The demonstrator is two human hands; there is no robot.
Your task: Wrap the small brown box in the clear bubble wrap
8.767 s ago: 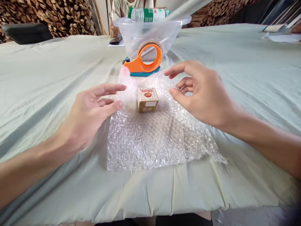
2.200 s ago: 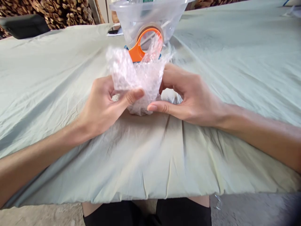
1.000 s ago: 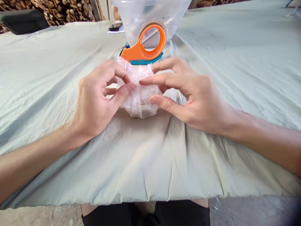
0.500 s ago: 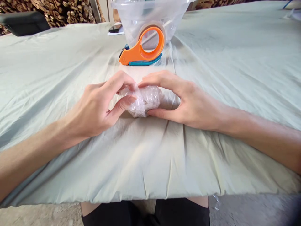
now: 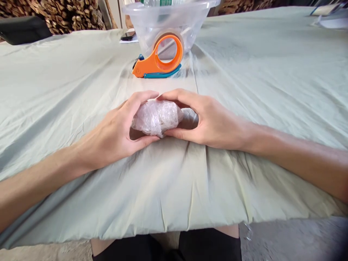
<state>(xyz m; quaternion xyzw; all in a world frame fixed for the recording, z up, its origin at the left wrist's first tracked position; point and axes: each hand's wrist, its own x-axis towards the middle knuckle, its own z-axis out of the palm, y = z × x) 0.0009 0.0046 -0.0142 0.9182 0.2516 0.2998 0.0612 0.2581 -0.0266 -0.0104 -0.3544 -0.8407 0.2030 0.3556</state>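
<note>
Between my hands, near the middle of the table, is a small bundle wrapped in bubble wrap; what lies inside the clear layers cannot be made out. My left hand curves round its left side, thumb at the near edge and fingers over the far edge. From the right, my right hand grips the bundle with the thumb low in front and the fingertips behind. The two hands' fingertips almost meet at the far side. Beyond them stands an orange tape dispenser with a blue handle strip.
Behind the dispenser is a clear plastic tub with items inside. A dark phone lies left of it. A black case sits at the far left. Wrinkled pale green cloth covers the table; stacked firewood is behind.
My left thumb and fingers have moved from pinching the wrap's top to cupping the bundle's left side. My right hand keeps its grip. The view has shifted slightly.
</note>
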